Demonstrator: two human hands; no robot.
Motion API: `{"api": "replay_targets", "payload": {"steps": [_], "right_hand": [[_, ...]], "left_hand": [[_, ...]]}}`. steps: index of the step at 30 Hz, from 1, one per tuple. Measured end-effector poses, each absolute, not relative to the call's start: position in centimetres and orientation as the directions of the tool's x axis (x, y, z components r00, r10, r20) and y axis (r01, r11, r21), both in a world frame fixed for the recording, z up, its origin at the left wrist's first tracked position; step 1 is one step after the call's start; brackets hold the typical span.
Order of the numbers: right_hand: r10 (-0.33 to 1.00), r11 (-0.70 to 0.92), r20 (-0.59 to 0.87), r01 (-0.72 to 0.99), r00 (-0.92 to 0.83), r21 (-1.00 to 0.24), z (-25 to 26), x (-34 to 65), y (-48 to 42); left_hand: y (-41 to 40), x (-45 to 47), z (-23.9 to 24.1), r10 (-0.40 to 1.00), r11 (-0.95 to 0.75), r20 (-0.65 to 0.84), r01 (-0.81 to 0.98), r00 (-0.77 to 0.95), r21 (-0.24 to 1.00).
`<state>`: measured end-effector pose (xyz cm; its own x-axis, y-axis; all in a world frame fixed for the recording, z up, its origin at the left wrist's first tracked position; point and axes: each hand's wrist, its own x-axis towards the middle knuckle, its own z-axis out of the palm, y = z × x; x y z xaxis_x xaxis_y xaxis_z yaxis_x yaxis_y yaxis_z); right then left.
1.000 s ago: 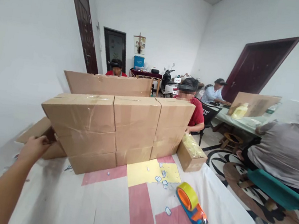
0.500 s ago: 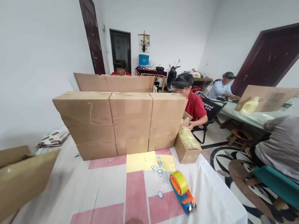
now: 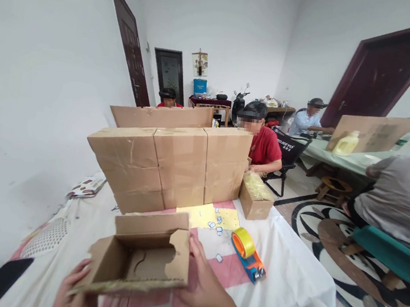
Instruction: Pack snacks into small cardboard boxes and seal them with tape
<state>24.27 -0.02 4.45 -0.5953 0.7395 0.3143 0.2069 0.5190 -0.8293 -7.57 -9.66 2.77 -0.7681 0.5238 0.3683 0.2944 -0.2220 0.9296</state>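
An open cardboard box (image 3: 109,262) is held just above the near part of the table, its flaps up and its inside bare. My left hand (image 3: 75,290) grips its left side near the front corner, fingers curled against the cardboard. On the opposite end my right hand (image 3: 199,278) holds the right side, with the fingers behind the wall and the thumb hidden. To the right, a tape dispenser (image 3: 248,255) in orange and blue with a yellow roll lies on the tablecloth. Behind the box stands a stack of closed cardboard boxes (image 3: 178,167).
A small carton with yellowish wrap on top (image 3: 256,195) stands right of the stack. A person in red (image 3: 268,147) sits behind it. The cloth-covered table (image 3: 288,270) ends at the right. A dark flat object (image 3: 1,280) lies at lower left.
The open box has come from the far left to in front of me. My right hand has risen from the cloth and taken hold of its right side.
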Motion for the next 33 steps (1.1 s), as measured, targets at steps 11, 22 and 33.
{"api": "replay_targets", "payload": {"steps": [11, 22, 33], "right_hand": [[0.842, 0.461, 0.211, 0.456, -0.497, -0.761, 3.3, 26.2, 1.7], [0.504, 0.853, 0.294, 0.415, -0.812, -0.316, 11.6, 24.7, 5.3], [0.777, 0.612, 0.614, 0.397, -0.141, -0.684, 3.4, 27.9, 3.7]], "left_hand": [[-4.1, -5.9, -1.0, 0.697, -0.206, 0.315, 0.241, -0.644, 0.948], [-4.4, -6.0, 1.3, 0.737, -0.166, 0.369, 0.377, -0.566, 0.911], [-5.5, -5.4, 0.0, 0.733, -0.153, 0.345, 0.353, -0.586, 0.923]]}}
